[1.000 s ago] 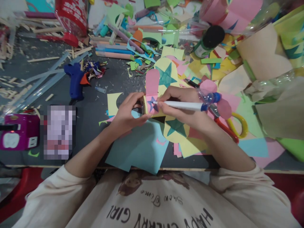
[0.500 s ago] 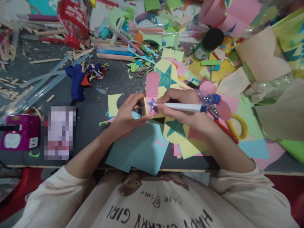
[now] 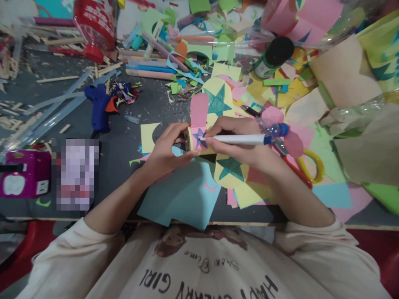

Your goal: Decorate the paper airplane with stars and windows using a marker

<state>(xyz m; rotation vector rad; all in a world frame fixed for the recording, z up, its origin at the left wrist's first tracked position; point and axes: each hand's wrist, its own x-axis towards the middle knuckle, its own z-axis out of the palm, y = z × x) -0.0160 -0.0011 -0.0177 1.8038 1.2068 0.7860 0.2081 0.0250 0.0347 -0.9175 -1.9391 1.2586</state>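
Observation:
My left hand (image 3: 166, 147) grips the open end of a small cardboard tube (image 3: 188, 140) wrapped in yellow paper, lying on its side on the dark table (image 3: 124, 145). A pink paper strip (image 3: 198, 114) with a rounded top is stuck on the tube, and a blue star (image 3: 199, 139) is drawn on it. My right hand (image 3: 237, 139) holds a white pen with a blue cap end (image 3: 246, 139), its tip touching the star.
A light blue sheet (image 3: 183, 195) lies under my wrists. Yellow discs with teal stars (image 3: 218, 99) lie around. Red-and-yellow scissors (image 3: 299, 166) lie right, a blue glue gun (image 3: 99, 104) left, a purple box (image 3: 25, 172) far left. Paper scraps, markers and wooden sticks cover the back.
The pen tip has shifted slightly on the star; both hands stay in place on the tube.

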